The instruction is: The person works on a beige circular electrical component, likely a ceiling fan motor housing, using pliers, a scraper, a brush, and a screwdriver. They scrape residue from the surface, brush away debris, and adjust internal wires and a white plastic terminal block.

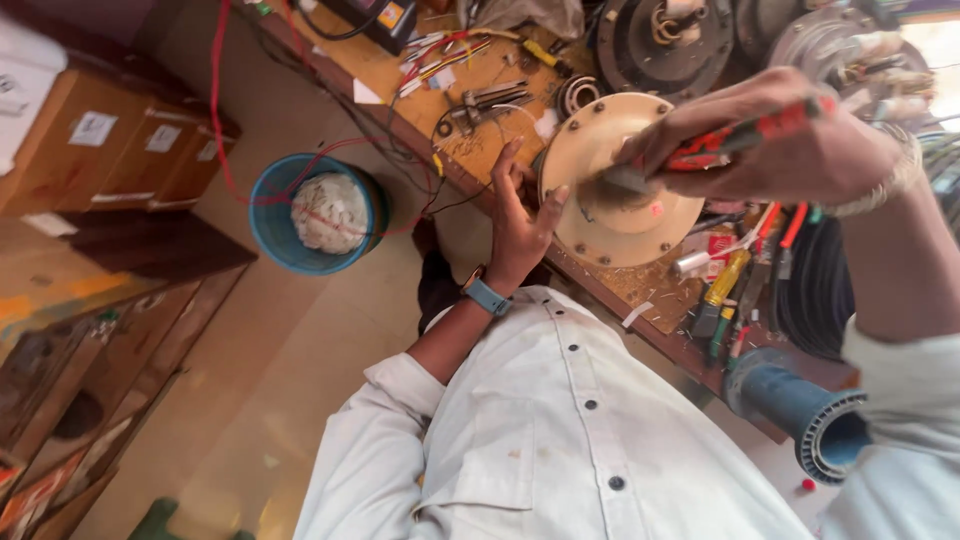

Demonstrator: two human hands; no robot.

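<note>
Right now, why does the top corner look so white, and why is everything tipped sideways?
In the head view, daylight overexposes the top right corner behind the right hand; the tilted camera slants the workbench; the round cream cover steadied by the left hand stays fairly sharp, while the wide lens stretches the white shirt at the bottom.

White shirt [560, 420], blue watch [487, 296]

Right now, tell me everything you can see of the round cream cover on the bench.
The cream cover is a round, dished disc, metal by its look, with small bolts spaced round its rim. It stands tilted at the bench edge, face toward the camera. The left hand steadies its left rim with spread fingers; the right hand presses a red-handled tool into its centre. Its paint looks dusty and scuffed.
</note>
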